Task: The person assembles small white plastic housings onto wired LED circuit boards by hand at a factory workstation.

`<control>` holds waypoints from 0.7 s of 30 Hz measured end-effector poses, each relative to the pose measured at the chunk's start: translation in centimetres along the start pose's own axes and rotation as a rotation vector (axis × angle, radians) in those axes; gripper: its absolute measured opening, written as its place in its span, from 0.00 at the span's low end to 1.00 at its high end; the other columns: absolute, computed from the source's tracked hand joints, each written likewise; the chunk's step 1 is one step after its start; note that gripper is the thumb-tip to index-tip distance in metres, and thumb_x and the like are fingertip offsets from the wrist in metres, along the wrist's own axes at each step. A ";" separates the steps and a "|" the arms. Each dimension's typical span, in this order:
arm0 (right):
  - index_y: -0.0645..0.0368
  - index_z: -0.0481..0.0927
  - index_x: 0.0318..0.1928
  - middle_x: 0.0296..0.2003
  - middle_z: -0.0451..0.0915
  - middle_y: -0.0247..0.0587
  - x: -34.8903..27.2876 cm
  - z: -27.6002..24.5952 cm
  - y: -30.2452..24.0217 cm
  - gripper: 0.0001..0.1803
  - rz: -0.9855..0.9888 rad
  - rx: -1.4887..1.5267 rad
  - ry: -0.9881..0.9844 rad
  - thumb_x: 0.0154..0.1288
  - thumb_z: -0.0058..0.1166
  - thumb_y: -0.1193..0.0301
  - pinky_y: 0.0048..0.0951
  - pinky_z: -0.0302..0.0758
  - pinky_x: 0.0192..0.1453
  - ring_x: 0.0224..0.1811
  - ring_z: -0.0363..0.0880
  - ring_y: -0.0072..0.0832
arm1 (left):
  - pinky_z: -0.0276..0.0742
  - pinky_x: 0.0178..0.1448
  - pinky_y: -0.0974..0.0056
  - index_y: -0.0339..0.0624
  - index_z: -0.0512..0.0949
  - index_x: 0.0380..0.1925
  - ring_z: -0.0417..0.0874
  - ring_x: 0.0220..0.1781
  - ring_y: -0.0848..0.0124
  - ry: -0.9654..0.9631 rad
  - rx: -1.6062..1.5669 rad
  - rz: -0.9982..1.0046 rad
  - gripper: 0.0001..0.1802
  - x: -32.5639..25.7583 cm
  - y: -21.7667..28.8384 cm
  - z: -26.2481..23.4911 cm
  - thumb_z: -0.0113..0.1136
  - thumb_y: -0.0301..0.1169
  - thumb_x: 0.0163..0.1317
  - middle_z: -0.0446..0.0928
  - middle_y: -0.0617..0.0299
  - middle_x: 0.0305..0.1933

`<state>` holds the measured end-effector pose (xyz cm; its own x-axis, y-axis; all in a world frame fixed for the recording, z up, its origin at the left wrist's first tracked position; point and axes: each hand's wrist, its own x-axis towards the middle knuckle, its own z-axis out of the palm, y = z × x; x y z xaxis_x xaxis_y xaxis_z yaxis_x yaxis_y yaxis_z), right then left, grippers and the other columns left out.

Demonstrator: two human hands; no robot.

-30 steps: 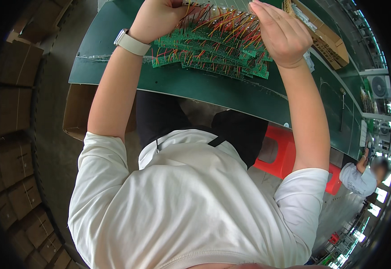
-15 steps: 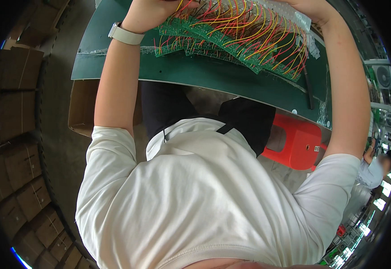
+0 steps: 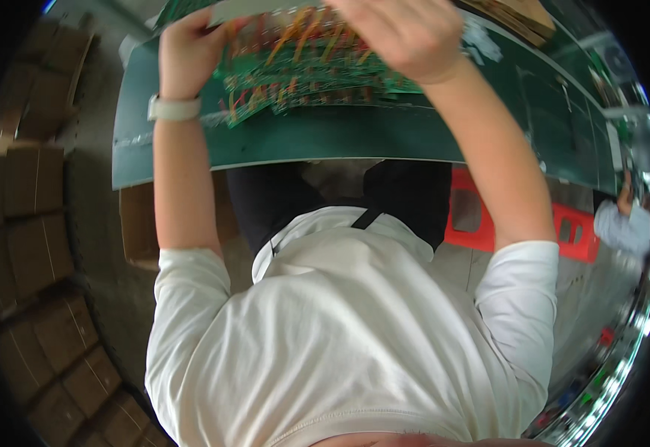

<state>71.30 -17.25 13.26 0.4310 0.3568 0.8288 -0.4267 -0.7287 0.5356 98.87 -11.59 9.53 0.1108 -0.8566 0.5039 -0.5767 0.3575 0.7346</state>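
Note:
My left hand (image 3: 189, 56) is closed on the left end of a pale grey strip (image 3: 262, 9) at the top edge of the picture. Whether the strip is bubble wrap or something stiffer, I cannot tell. My right hand (image 3: 411, 37) is over the right part of the wired boards, its fingers stretching left toward the strip. Motion smears those fingers and the frame edge cuts them off. Beneath both hands lie several overlapping green circuit boards (image 3: 317, 78) with red and yellow wires (image 3: 295, 41), partly hidden by the strip and blurred.
The green table (image 3: 504, 112) has a front edge close to my lap. Crumpled clear plastic (image 3: 481, 39) lies right of the boards, with brown cardboard (image 3: 515, 16) behind. A thin dark tool (image 3: 568, 104) rests farther right. A red stool (image 3: 470, 212) and a cardboard box (image 3: 139, 231) stand below.
My right hand has swung left and inward, over the boards. My left hand has moved a little left and down. The view has shifted, showing more of the table on the right.

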 end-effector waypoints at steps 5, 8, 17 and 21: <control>0.42 0.89 0.44 0.37 0.88 0.23 -0.1 2.7 -0.6 0.11 0.333 0.211 -0.272 0.60 0.63 0.64 0.32 0.83 0.42 0.40 0.88 0.27 | 0.77 0.49 0.71 0.30 0.88 0.42 0.82 0.40 0.79 -0.022 -0.034 -0.031 0.09 -0.6 -5.2 -3.4 0.74 0.23 0.63 0.88 0.63 0.40; 0.43 0.88 0.52 0.43 0.90 0.28 4.0 0.2 1.8 0.16 0.660 0.336 -0.715 0.63 0.63 0.62 0.38 0.83 0.48 0.45 0.89 0.32 | 0.78 0.55 0.69 0.30 0.86 0.44 0.83 0.45 0.77 -0.080 -0.148 0.011 0.09 -0.2 -8.1 -3.9 0.71 0.21 0.65 0.87 0.62 0.44; 0.53 0.90 0.42 0.34 0.88 0.43 7.2 -2.9 4.6 0.10 0.234 0.259 -0.660 0.59 0.63 0.73 0.33 0.82 0.36 0.34 0.88 0.32 | 0.75 0.40 0.74 0.29 0.85 0.44 0.82 0.39 0.81 -0.057 -0.103 -0.078 0.09 0.3 -5.4 -4.1 0.67 0.27 0.71 0.85 0.66 0.37; 0.53 0.90 0.44 0.37 0.89 0.47 5.5 -5.3 4.8 0.12 0.311 0.206 -0.498 0.60 0.63 0.73 0.37 0.84 0.40 0.36 0.89 0.37 | 0.75 0.41 0.73 0.30 0.85 0.41 0.81 0.38 0.81 -0.022 -0.204 -0.116 0.09 1.5 -4.0 -2.6 0.67 0.28 0.71 0.85 0.65 0.37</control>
<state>67.41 -15.70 21.21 0.6512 -0.1698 0.7396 -0.4512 -0.8703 0.1975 103.40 -13.34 8.55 0.1476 -0.9035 0.4024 -0.3858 0.3220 0.8646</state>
